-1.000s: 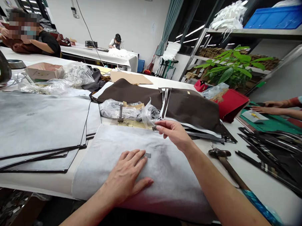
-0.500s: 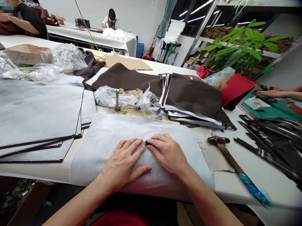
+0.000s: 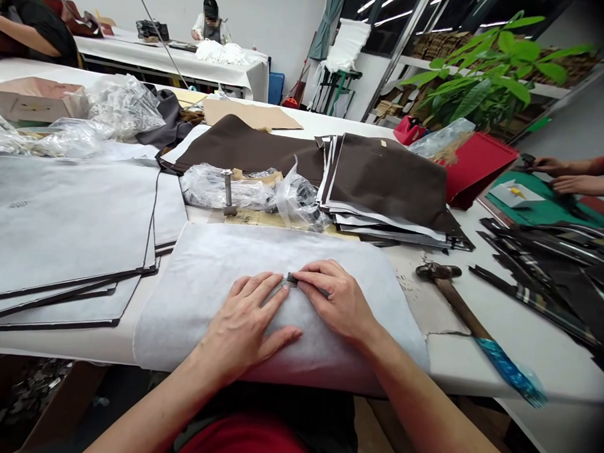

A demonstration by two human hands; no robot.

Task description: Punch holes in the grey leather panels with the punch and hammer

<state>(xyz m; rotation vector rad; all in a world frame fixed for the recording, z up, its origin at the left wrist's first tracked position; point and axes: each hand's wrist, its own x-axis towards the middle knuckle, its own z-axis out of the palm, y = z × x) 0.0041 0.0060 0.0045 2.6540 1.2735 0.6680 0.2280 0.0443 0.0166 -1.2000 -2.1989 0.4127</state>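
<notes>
A pale grey-white sheet (image 3: pixel 195 268) lies flat at the table's front edge, under both hands. My left hand (image 3: pixel 252 321) rests on it with the fingers spread, its index and middle fingertips against a small dark metallic piece (image 3: pixel 290 279) near the sheet's middle. On the right side of that piece, my right hand (image 3: pixel 333 298) pinches it between thumb and fingertips. The piece is small and partly covered by the fingers, so its shape is hard to make out.
A hammer (image 3: pixel 458 307) with blue-wrapped handle lies right. Pale sheets (image 3: pixel 66 223) are stacked left. Behind are a metal punch (image 3: pixel 228 193), plastic bags (image 3: pixel 298 196) and dark brown sheets (image 3: pixel 389 180). A co-worker's hands (image 3: pixel 559 174) are at far right; other people sit further back.
My right hand has lifted slightly and its fingers have straightened, showing more of the small piece. The left hand stays nearly in place. The camera view has shifted a little.
</notes>
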